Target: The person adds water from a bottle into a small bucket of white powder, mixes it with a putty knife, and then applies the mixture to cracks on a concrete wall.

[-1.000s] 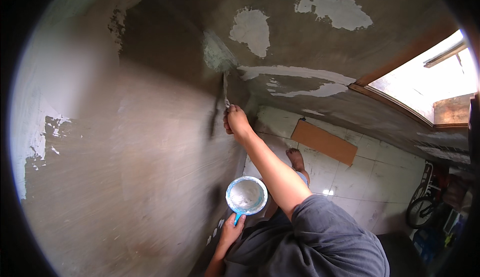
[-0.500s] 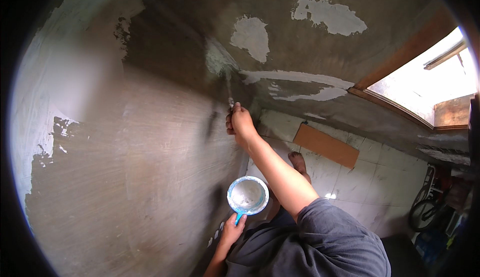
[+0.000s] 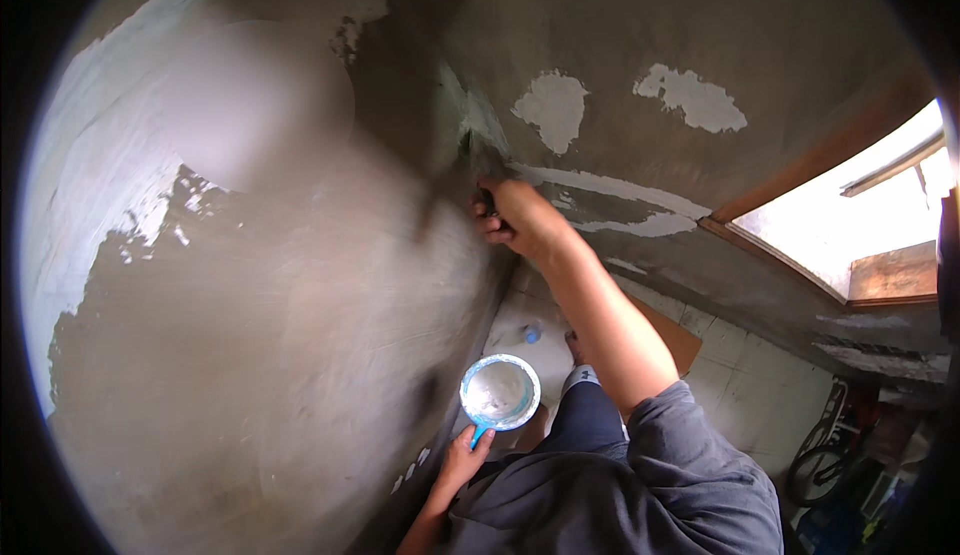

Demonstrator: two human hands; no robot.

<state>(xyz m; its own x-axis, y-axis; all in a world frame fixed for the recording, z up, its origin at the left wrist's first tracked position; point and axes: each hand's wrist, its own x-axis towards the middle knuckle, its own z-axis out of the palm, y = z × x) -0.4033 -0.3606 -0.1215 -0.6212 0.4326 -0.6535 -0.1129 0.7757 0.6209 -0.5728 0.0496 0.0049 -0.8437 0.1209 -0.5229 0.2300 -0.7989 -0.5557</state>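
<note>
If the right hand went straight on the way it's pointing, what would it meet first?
Most likely the left wall, close to the corner beside the pale patch; the gap ahead of the right hand is hard to judge.

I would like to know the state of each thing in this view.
Blue pan: upright, smeared, whitish material inside.
Left hand: closed on pan handle.
Right hand: closed on tool.
Tool: mostly hidden, blurred.
Pale wall patches: ragged; wet or dry unclear.
Brown board: on floor, partly hidden.
Window: bright, overexposed.

Dim light, window (image 3: pixel 800 240) glaring at right, shadowed wall (image 3: pixel 320 375) — haze upper left, black fisheye rim
</note>
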